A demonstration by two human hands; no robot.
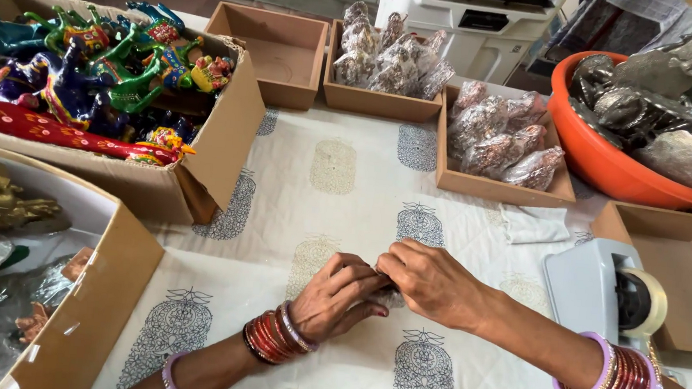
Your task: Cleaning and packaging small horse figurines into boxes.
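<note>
Head view over a table draped in a cream block-printed cloth [339, 177]. Near the middle of the cloth the left hand [336, 297] and the right hand [431, 281] meet, fingertips pressed together around a small dark object [385, 287] that is almost wholly hidden between them; its kind cannot be told, and both hands are closed about it. Red and gold bangles circle the left wrist, lilac, red and gold ones the right. Just right of the hands stands a grey tape dispenser with a roll of clear tape [614, 294]. Beyond the hands, at the far edge of the cloth, sits a row of shallow brown fibreboard trays: the left one empty [271, 45], the middle one [383, 62] and the right one [502, 145] filled with small figures wrapped in clear film. A folded white cloth [534, 226] lies just in front of the right tray. Far right of the hands, an orange plastic tub [611, 170] holds silvery metal figures, with another empty brown tray [686, 271] below it. Left of the hands, an open cardboard box [201, 158] holds brightly painted animal figurines [96, 76]; nearer, a second cardboard box [94, 306] holds wrapped items
</note>
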